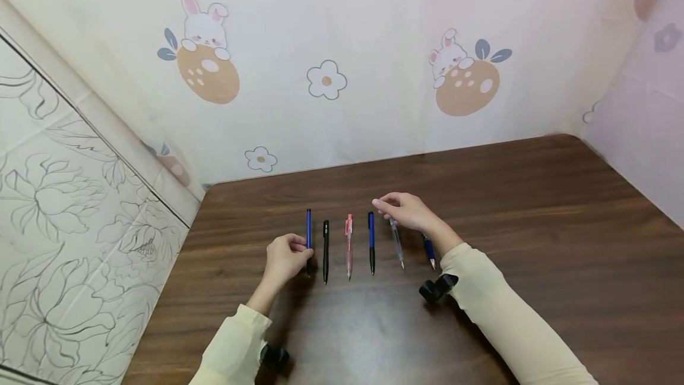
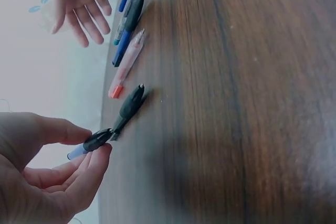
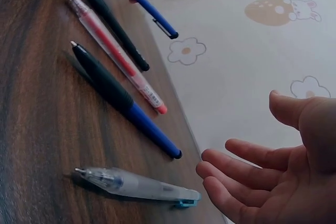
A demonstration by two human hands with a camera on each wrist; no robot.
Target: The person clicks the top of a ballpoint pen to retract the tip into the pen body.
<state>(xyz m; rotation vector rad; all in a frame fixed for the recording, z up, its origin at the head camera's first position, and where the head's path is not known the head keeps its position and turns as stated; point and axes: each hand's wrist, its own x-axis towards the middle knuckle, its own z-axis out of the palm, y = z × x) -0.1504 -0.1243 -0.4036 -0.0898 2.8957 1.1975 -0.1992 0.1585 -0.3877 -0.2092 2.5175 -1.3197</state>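
At the left end of a row of pens, my left hand [image 1: 286,259] pinches a blue pen [image 1: 309,224] with a black grip between thumb and fingers. Beside it lie a black pen [image 1: 326,251], a pink-red pen [image 1: 349,248] and a second blue pen [image 1: 371,242] with a black grip. My right hand [image 1: 407,210] hovers over the far end of a clear pen [image 1: 398,245]. In the right wrist view the right hand [image 3: 262,171] holds nothing, its fingers loosely extended. A dark blue pen [image 1: 429,251] lies partly hidden under the right wrist.
The pens lie on a brown wooden table [image 1: 534,207]. Behind it hangs a pale curtain [image 1: 374,76] printed with rabbits and flowers. A panel with line-drawn flowers [image 1: 69,224] stands at the left. A small black device [image 1: 438,288] sits at the right wrist.
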